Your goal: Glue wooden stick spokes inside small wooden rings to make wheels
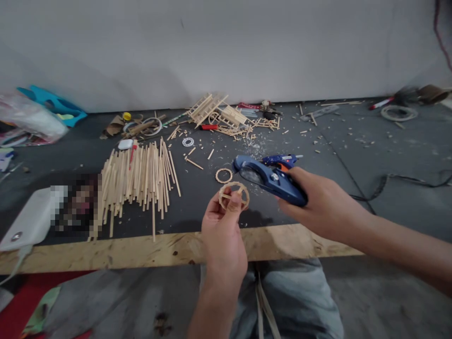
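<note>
My left hand (226,235) pinches a small wooden wheel (246,197), a ring with thin stick spokes, above the table's front edge. The thumb lies over the spokes and hides part of them. To its right, my right hand (314,197) is wrapped around a pair of blue hand cutters (270,181). The cutters' rounded head points left, above the wheel and apart from it. Just behind the wheel, a plain wooden ring (224,175) lies on the table. A blue glue gun (280,160) lies behind the cutters, partly hidden by them.
A heap of wooden sticks (141,174) covers the left side, some reaching the pale wooden edge (141,252). At the back stands a stick-built model (212,110) among offcuts. A white power bank (30,216) lies at left. A black cord (384,181) crosses the right.
</note>
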Tool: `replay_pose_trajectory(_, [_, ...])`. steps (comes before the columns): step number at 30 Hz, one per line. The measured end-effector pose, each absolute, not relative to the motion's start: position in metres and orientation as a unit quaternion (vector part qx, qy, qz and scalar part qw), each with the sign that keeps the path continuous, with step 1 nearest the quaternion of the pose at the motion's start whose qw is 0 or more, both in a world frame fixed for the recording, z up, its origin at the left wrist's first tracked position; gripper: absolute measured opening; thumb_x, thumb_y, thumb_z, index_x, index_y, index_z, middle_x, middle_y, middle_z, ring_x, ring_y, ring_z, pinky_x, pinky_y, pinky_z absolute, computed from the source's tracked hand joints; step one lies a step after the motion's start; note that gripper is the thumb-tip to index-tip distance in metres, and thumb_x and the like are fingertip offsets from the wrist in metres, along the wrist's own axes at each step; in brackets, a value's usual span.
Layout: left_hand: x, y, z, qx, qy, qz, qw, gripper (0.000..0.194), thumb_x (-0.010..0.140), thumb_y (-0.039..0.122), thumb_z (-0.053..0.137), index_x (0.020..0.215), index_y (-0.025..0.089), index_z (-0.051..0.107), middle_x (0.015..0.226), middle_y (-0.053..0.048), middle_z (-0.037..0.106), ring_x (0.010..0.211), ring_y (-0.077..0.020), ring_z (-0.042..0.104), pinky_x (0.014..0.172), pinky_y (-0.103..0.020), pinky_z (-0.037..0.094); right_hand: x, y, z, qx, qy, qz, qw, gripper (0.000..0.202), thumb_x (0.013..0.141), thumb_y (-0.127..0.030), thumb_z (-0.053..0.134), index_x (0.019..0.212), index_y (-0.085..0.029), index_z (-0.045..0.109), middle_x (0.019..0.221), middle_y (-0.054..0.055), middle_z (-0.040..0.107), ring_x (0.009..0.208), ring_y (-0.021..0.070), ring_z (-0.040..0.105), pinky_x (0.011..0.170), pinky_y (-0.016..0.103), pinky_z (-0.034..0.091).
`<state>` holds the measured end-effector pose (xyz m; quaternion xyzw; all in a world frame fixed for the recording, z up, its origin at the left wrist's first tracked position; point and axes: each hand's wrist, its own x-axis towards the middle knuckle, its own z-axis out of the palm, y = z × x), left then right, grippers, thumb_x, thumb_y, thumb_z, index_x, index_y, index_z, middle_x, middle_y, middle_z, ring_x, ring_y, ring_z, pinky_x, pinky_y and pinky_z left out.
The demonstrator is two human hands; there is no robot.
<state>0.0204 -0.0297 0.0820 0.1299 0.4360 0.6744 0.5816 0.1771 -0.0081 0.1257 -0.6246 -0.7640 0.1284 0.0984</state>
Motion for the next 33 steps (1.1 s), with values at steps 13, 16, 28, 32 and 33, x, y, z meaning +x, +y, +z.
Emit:
replay_pose_trajectory(13, [0.018, -0.029, 0.071, 0.141, 0.338, 0.666, 0.650, 0.020, 0.059, 0.015, 0.080, 0.073, 0.020, 0.067, 0.073, 0.005, 0.067, 0.067, -0.0058, 0.061, 0.066, -0.015, 0.048, 0.185, -0.021, 0.118, -0.552, -0.822, 0.098, 0.104, 0.045, 0.072, -0.027, 0.054, 0.115, -0.019, 0.049, 0.105, 0.009, 0.061, 0.097, 0.0266, 0.058, 0.082, 0.038, 0.044])
replay_pose_trajectory(16, [0.018, -0.029, 0.073, 0.137, 0.340, 0.663, 0.653, 0.019, 0.059, 0.014, 0.080, 0.072, 0.019, 0.067, 0.073, 0.005, 0.068, 0.066, -0.0058, 0.061, 0.064, -0.015, 0.048, 0.186, -0.021, 0.118, -0.550, -0.824, 0.086, 0.103, 0.043, 0.072, -0.028, 0.054, 0.114, -0.018, 0.050, 0.103, 0.009, 0.062, 0.093, 0.0257, 0.059, 0.079, 0.037, 0.045])
replay_pose_trajectory(28, [0.019, -0.030, 0.080, 0.124, 0.345, 0.653, 0.662, 0.018, 0.059, 0.014, 0.080, 0.066, 0.018, 0.064, 0.063, 0.006, 0.063, 0.060, -0.0044, 0.057, 0.060, -0.013, 0.045, 0.184, -0.023, 0.127, -0.565, -0.816, 0.082, 0.086, 0.038, 0.071, -0.029, 0.055, 0.107, -0.018, 0.055, 0.096, 0.007, 0.065, 0.081, 0.0234, 0.062, 0.069, 0.032, 0.045])
replay_pose_trajectory(32, [0.019, -0.030, 0.083, 0.120, 0.327, 0.656, 0.669, 0.019, 0.057, 0.013, 0.080, 0.068, 0.017, 0.065, 0.065, 0.006, 0.062, 0.063, -0.0037, 0.057, 0.064, -0.013, 0.045, 0.182, -0.022, 0.131, -0.581, -0.807, 0.084, 0.066, 0.032, 0.072, -0.029, 0.055, 0.102, -0.019, 0.057, 0.090, 0.005, 0.066, 0.076, 0.0225, 0.063, 0.064, 0.030, 0.043])
replay_pose_trajectory(33, [0.019, -0.030, 0.083, 0.119, 0.325, 0.660, 0.667, 0.020, 0.057, 0.012, 0.081, 0.068, 0.017, 0.065, 0.065, 0.006, 0.063, 0.063, -0.0034, 0.056, 0.064, -0.012, 0.045, 0.181, -0.022, 0.132, -0.586, -0.804, 0.083, 0.061, 0.029, 0.073, -0.028, 0.054, 0.100, -0.020, 0.057, 0.088, 0.004, 0.066, 0.075, 0.0224, 0.063, 0.062, 0.029, 0.042])
